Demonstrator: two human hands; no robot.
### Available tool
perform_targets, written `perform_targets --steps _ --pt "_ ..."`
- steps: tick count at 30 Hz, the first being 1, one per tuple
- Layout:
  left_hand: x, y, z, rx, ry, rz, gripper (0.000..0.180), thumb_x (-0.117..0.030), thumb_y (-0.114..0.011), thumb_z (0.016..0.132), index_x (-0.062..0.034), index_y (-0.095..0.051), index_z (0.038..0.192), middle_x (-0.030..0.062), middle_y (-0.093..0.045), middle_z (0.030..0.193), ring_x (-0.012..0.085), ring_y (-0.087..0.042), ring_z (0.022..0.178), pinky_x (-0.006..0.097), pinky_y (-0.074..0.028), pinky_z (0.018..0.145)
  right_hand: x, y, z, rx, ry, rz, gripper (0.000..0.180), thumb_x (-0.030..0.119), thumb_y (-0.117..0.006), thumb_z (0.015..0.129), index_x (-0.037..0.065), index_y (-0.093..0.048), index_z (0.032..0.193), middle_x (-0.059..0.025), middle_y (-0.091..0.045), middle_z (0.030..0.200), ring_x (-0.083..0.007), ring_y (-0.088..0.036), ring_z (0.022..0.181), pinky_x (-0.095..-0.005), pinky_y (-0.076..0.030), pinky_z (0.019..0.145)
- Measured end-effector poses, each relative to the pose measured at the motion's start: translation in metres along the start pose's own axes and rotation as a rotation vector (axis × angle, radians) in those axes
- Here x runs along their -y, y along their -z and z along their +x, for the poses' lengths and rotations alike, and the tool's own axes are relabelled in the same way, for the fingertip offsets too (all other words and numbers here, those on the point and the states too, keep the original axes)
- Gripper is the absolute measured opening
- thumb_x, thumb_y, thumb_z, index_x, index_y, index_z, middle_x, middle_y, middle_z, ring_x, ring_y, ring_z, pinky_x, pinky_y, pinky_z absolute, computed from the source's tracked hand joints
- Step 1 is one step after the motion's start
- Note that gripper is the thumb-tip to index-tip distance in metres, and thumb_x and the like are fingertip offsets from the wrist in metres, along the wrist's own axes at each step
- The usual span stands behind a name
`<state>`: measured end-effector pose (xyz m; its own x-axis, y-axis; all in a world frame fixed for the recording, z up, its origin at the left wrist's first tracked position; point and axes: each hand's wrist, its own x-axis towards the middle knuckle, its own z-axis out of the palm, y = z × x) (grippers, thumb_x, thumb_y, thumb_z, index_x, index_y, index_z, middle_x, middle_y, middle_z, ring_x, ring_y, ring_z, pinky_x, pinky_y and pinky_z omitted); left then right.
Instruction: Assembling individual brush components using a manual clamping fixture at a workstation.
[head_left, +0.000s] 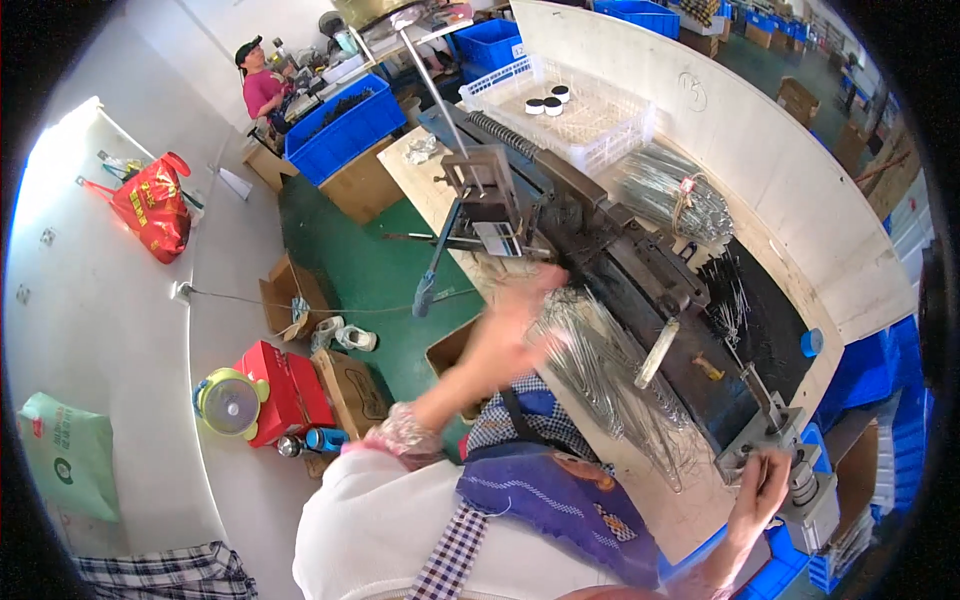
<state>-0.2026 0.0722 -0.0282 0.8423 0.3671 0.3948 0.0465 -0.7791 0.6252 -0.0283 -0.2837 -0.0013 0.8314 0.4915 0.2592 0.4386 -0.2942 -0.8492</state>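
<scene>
My left hand is smeared by motion beside a pile of thin bent metal wires on the bench; whether its fingers hold anything does not show. At the right end of a long dark metal bench machine, my right hand has its fingers drawn together against a grey metal block fixture. What those fingers pinch, if anything, is hidden. A lever with a blue-wrapped grip hangs from the machine's left end.
Behind the machine lie a large wire bundle and a white plastic basket holding black-and-white rolls. A curved white board edges the bench. Boxes, shoes and a red carton stand on the floor. A person sits far left.
</scene>
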Motion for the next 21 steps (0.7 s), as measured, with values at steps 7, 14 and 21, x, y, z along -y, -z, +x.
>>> perform_targets --steps 7,14,21 --pt "-0.104 -0.061 0.030 0.948 0.022 -0.931 0.032 -0.029 -0.044 0.102 0.0000 -0.051 0.115 0.0171 -0.052 0.112 0.0223 -0.055 0.101 0.037 -0.045 0.086 0.065 -0.036 0.037 0.068 0.304 0.020 0.013 -0.005 -0.058 0.084 -0.001 -0.058 0.096 -0.0072 -0.056 0.080 -0.0134 -0.046 0.064 -0.0256 -0.040 0.062" --pt "-0.017 -0.103 0.010 -0.006 -0.180 -0.505 0.033 -0.030 -0.036 0.104 -0.0029 -0.052 0.092 0.0075 -0.055 0.080 0.0190 -0.058 0.075 0.031 -0.050 0.066 0.028 -0.033 0.080 0.041 0.280 -0.425 0.030 -0.009 -0.056 0.082 -0.001 -0.062 0.110 -0.0135 -0.060 0.090 -0.0247 -0.059 0.077 -0.0337 -0.047 0.073" --pt "-0.116 -0.094 0.045 0.422 0.751 -1.670 0.026 -0.032 -0.044 0.101 -0.0123 -0.049 0.085 -0.0054 -0.039 0.064 0.0064 -0.031 0.049 0.023 -0.023 0.041 0.011 -0.058 0.101 0.170 0.512 -0.610 0.037 -0.011 -0.056 0.074 -0.003 -0.060 0.110 -0.0160 -0.058 0.101 -0.0350 -0.057 0.093 -0.0414 -0.047 0.082"
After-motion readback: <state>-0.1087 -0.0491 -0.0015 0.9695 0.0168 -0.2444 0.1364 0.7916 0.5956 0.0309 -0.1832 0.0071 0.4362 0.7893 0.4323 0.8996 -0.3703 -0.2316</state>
